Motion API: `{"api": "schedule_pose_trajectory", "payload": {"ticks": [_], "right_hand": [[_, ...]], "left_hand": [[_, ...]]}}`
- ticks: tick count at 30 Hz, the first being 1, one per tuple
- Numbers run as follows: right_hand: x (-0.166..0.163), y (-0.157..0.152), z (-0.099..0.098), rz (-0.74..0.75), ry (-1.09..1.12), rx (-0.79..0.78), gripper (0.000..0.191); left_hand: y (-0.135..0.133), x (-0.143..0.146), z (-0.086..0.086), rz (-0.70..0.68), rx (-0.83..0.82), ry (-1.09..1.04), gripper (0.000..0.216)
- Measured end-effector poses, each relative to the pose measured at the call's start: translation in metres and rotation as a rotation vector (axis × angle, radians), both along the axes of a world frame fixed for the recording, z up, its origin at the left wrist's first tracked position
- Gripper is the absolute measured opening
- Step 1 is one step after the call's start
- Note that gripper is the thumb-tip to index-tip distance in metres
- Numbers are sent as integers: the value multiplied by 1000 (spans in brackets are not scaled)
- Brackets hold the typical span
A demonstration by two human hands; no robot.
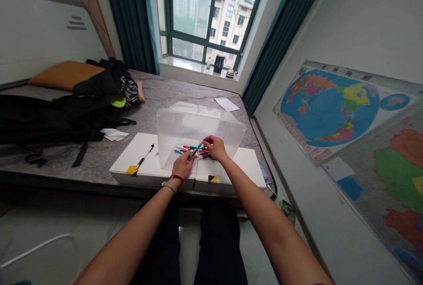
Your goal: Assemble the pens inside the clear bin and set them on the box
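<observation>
A pen with a teal end (197,147) slants between my two hands. My left hand (183,164) has its fingers closed round the lower, dark part of it. The fingers of my right hand (214,147) are pinched at the teal end. Both hands are at the mouth of a clear plastic bin (173,124), which seems to lie on its side. Several pens (187,147) in pink, teal, red and black lie in a loose heap inside it, partly hidden by my hands. To the left, a white and black pen (145,155) lies alone on a white box (124,158).
Yellow and black tape (212,179) marks the white boxes' front edge. They rest on a grey mattress (158,89). Black bags (59,115), an orange cushion (68,75) and a crumpled tissue (114,135) lie left. White paper (226,104) lies behind the bin.
</observation>
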State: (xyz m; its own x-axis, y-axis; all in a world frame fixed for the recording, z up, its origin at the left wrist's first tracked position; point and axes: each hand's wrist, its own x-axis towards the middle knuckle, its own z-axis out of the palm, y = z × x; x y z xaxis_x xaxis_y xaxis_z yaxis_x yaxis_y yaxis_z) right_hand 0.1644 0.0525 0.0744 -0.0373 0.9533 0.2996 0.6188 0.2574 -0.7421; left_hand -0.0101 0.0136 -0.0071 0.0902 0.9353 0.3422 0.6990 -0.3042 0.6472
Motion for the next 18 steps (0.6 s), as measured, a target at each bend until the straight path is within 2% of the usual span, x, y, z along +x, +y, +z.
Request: {"api": "schedule_pose_trajectory", "payload": {"ticks": [7,18], "right_hand": [[0,3,7,63,-110,-9,12],[2,-1,-14,94,54,-16,20]], "left_hand": [[0,0,-2,-14,13,-4,30],[1,0,-3,-4,27,-2,29]]}}
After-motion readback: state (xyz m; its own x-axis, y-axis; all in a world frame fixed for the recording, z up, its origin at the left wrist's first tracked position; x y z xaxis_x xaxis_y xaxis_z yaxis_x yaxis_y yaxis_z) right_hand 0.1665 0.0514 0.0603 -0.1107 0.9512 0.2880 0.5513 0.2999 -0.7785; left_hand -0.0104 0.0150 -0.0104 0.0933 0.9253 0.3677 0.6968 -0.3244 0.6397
